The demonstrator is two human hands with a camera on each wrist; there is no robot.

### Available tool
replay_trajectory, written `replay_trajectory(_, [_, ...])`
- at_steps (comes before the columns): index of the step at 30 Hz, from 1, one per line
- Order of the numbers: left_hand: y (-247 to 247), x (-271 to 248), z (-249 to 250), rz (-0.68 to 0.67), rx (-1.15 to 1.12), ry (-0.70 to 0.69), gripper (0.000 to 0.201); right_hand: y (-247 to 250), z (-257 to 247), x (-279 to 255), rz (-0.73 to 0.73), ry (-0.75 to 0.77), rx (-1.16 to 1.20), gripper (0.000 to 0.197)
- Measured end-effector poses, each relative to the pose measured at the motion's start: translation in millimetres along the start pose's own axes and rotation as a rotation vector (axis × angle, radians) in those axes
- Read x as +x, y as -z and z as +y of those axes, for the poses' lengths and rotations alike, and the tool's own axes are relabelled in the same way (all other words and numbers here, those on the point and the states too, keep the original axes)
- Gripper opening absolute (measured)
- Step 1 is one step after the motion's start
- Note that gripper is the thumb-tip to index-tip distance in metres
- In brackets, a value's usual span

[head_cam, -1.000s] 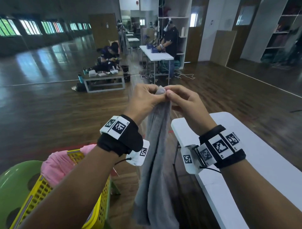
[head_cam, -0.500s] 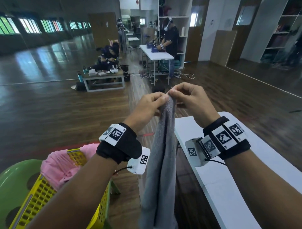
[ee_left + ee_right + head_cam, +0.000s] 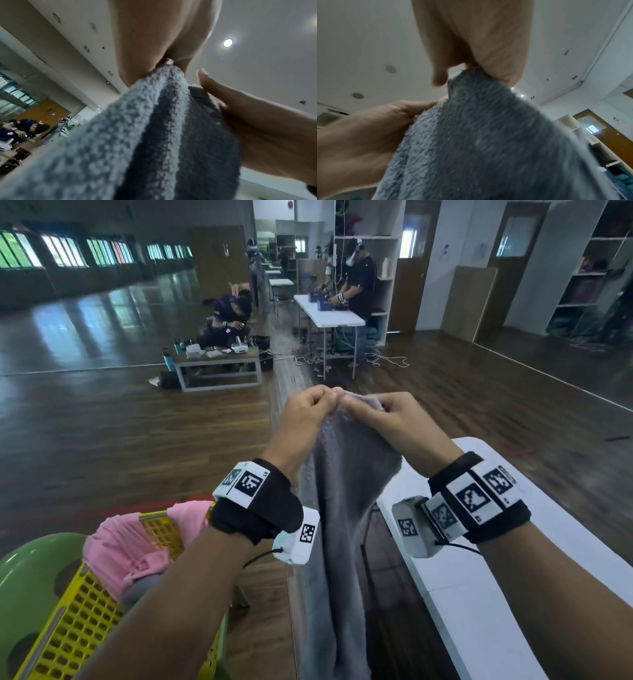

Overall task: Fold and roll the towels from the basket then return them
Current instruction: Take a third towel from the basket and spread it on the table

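The hall is dim, lit mostly by a row of bright green-tinted windows [image 3: 65, 251] at far left, which throw pale streaks of glare across the glossy dark wooden floor [image 3: 102, 419]. Straight lines bow toward the edges of the head view — the usual wide-angle warp. In both wrist views the fluffy grey towel [image 3: 120, 142] sits so close that its pile is soft and smeared, motion-blurred in the right wrist view. A round recessed ceiling lamp [image 3: 228, 42] flares with a hazy halo in the left wrist view — the hands beneath it fall partly into shadow.
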State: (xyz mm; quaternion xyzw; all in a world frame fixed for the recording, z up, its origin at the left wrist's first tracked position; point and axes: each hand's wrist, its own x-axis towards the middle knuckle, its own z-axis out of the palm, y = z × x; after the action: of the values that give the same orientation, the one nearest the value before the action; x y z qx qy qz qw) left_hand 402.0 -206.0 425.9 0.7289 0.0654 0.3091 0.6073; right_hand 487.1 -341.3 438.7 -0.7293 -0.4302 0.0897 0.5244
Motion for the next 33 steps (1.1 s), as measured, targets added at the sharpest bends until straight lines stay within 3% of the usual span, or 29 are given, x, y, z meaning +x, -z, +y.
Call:
replay_trajectory(1, [0.0, -0.8, -1.0, -0.020, 0.003, 0.005, 0.041, 2.0, -2.2, -1.7, -0.012, 0.037, 0.029, 0.036])
replay_trajectory(3, [-2.1, -6.3, -5.7, -0.073, -0.001, 0.035, 0.056, 12.8, -8.9, 0.9, 0.105, 0.081, 0.169, 0.022])
replay_trajectory(6, [-4.2, -11.0, -8.2, -0.046, 0.011, 0.029, 0.053, 13.2, -10.9, 4.6, 0.243, -0.021, 0.428, 0.025])
replay_trajectory(10, [-1.2, -5.8, -5.2, 0.015, 0.021, -0.012, 0.064, -3.6, -1.0, -5.3, 0.017, -0.043, 0.192, 0.046])
replay_trajectory(12, [-2.5, -8.5, -6.6, 0.004, 0.024, -0.004, 0.067, -0.6, -2.0, -10.3, -0.061, -0.038, 0.103, 0.044])
replay_trajectory(15, [-4.3, -16.2, -11.4, -0.036, -0.022, 0.034, 0.053, 7.2, 1.8, -6.9, 0.051, 0.045, 0.188, 0.037])
replay_trajectory(18, [-5.8, -18.2, -16.5, -0.047, 0.009, 0.026, 0.047, -1.6, 9.6, -4.6, 0.149, 0.007, 0.242, 0.039])
replay_trajectory(20, [-6.3, -17.6, -17.8, -0.015, 0.060, -0.003, 0.055, -14.3, 14.6, -10.2, 0.102, -0.029, 0.192, 0.049])
replay_trajectory(23, [-4.1, -20.6, -22.8, 0.020, 0.091, -0.012, 0.055, -17.1, 15.6, -22.6, -0.116, -0.134, 0.154, 0.069])
replay_trajectory(25, [-3.4, -29.5, -32.0, -0.014, 0.088, 0.050, 0.061, -10.8, 17.3, -30.7, -0.194, -0.110, 0.160, 0.060])
replay_trajectory(28, [-7.1, -56.3, -52.6, -0.052, 0.029, 0.161, 0.081, -15.3, 27.6, -48.1, -0.003, -0.066, 0.313, 0.035])
replay_trajectory(30, [-11.5, -78.8, -64.1, -0.056, -0.021, 0.182, 0.076, -30.7, 43.6, -64.9, 0.086, -0.117, 0.367, 0.039])
replay_trajectory(33, [-15.7, -105.6, -71.7, -0.084, -0.057, 0.164, 0.058, -51.6, 63.7, -90.5, 0.051, -0.227, 0.318, 0.031])
